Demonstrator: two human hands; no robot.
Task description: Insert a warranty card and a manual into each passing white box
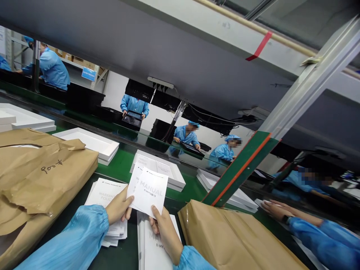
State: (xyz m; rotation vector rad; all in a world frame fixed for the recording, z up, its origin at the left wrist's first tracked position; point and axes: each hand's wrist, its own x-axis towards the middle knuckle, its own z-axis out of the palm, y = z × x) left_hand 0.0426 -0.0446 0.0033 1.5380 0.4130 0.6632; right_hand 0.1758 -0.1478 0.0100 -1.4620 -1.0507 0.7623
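Note:
My left hand [119, 206] is closed on the edge of a white warranty leaflet [135, 182], most of which is hidden. Overlapping it in front is a white manual [154, 186] printed "MANUAL", pinched at its lower edge between the thumb and fingers of my right hand [165, 228]. A stack of warranty leaflets [105, 191] lies beneath my left hand. Below my right hand stands a pile of manuals [157, 253], partly covered by the hand. Just behind the held papers, an open white box tray [176, 180] sits on the green conveyor belt [115, 159], with printed papers visible inside.
Brown paper packages flank me, one at left [64, 176] and one at right [225, 228]. More white box trays [92, 142] line the belt. A metal post [247, 157] rises at right below an overhead shelf. At far right a co-worker's hands [277, 210] reach over the belt.

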